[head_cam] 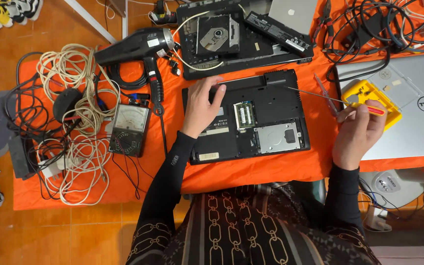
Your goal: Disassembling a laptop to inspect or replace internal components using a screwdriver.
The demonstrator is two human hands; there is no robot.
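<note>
Two hands share the work over the orange cloth (271, 172) on your desk. Far left of your fingers lie tangled white cables (77, 122), an analogue multimeter (129, 128) and a black hair dryer (138, 46), set aside but within reach. Your left hand (201, 107) lies flat, fingers spread and gripping nothing, on the upturned black laptop (251, 118), seemingly to steady it; its open bays sit just right of those fingers. Your right hand (357, 130) has its fingers closed around a red-handled screwdriver (337, 99), tip aimed back toward the laptop, beside a yellow parts box (374, 100) on a silver laptop (413, 132).
</note>
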